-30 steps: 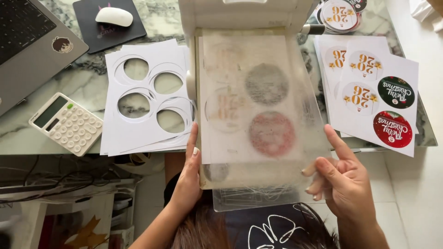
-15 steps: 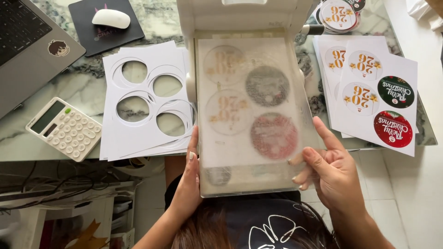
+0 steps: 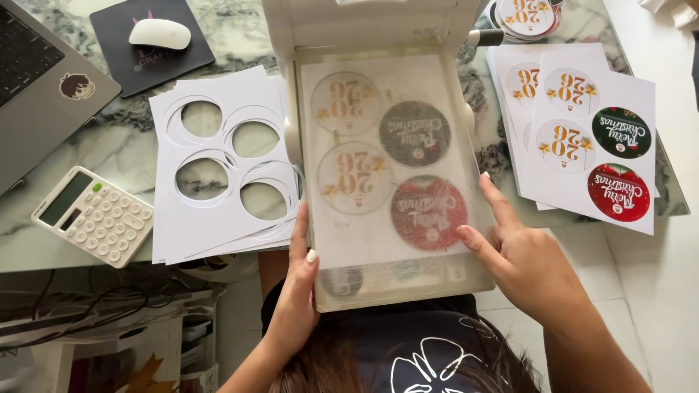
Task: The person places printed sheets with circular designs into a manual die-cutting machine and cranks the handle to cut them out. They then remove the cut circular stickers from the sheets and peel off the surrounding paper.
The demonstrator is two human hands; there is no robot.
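Left hand [image 3: 297, 291] at 7 o'clock, thumb and fingers pinching the clear plate stack [image 3: 393, 182] by its left edge. Right hand [image 3: 524, 255] at 4 o'clock — fingers spread flat on the right edge. Stack sits in the white die-cut machine [image 3: 364, 29] at 12. Likely stiff, slick — grip the edges. 4-hole offcut sheets [image 3: 218, 167] at 9, printed sticker sheets [image 3: 590, 145] at 2.

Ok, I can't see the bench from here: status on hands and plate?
Left hand grips the plate stack at its left edge. Right hand presses its right edge. Stack sits in the white machine. Nothing in the way.
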